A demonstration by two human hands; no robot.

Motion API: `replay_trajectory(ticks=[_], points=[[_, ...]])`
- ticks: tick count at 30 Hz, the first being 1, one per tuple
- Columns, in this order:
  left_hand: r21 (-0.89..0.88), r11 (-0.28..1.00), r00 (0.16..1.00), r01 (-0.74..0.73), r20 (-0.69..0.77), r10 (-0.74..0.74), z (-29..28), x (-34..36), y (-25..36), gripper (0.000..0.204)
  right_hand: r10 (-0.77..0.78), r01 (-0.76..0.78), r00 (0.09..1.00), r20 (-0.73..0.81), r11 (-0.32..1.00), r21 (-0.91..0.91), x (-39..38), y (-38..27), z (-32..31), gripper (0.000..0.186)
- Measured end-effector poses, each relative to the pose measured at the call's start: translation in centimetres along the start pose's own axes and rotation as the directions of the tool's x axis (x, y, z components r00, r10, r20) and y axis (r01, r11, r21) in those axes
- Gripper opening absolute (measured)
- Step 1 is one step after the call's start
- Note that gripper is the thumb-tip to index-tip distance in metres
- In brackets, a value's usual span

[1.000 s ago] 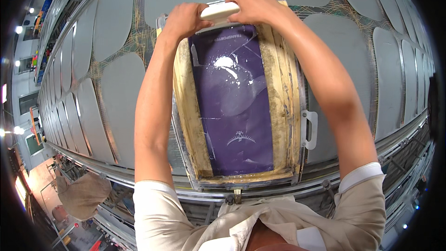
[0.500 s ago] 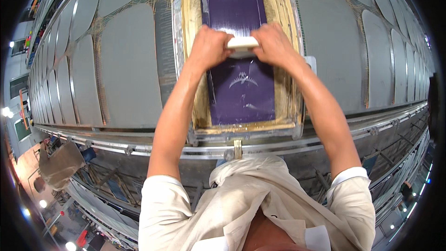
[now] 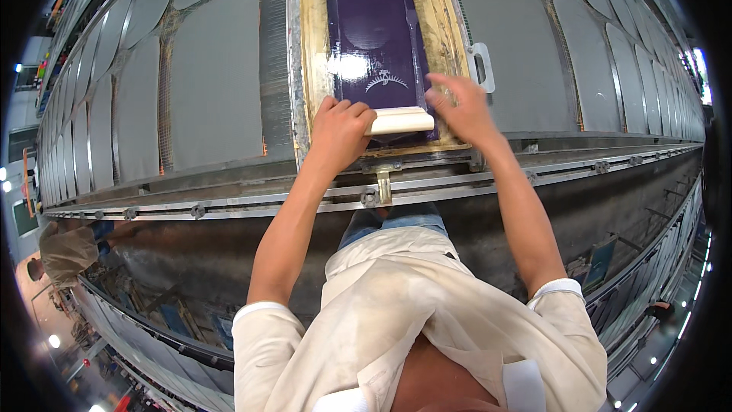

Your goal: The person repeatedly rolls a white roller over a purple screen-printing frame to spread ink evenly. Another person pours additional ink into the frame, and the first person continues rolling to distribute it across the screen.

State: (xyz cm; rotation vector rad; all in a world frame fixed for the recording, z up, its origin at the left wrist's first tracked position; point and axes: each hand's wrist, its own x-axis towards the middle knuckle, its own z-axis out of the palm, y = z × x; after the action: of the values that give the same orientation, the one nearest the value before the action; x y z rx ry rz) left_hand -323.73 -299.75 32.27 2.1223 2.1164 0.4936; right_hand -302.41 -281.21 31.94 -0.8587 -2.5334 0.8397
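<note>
A cream-coloured squeegee (image 3: 404, 120) lies across the near end of the purple area (image 3: 374, 30) of a screen-printing frame (image 3: 299, 61). My left hand (image 3: 341, 131) is closed round its left end. Beside its right end is my right hand (image 3: 463, 111), slightly blurred, thumb and fingers apart and holding nothing. The purple surface looks wet and glossy, with a pale crest-like design and small lettering at its far end. Worn yellowish tape covers the frame's borders. The squeegee's lower edge is hidden.
Grey rounded panels (image 3: 213, 76) lie in rows on the long table to both sides. A metal rail (image 3: 290, 204) runs along its near edge, with a bracket (image 3: 383, 185) below the frame. A white handle (image 3: 482, 67) sticks out at the frame's right. Another person (image 3: 69, 252) is at lower left.
Both hands and the squeegee have come toward me, from the middle of the purple area to its near end. My right hand has let go of the squeegee.
</note>
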Motion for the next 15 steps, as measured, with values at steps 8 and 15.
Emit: replay_trajectory(ticks=[8, 15], points=[[-0.007, 0.997, 0.997, -0.080, -0.019, 0.079, 1.9, -5.7, 3.3, 0.031, 0.251, -0.280, 0.932, -0.260, 0.957, -0.078, 3.6, 13.1, -1.3, 0.039], [0.025, 0.996, 0.995, -0.081, -0.057, 0.083, 3.3, 1.2, -1.0, 0.033, 0.332, -0.354, 0.927, -0.173, 0.927, -0.120, 8.2, 15.1, -0.5, 0.039]])
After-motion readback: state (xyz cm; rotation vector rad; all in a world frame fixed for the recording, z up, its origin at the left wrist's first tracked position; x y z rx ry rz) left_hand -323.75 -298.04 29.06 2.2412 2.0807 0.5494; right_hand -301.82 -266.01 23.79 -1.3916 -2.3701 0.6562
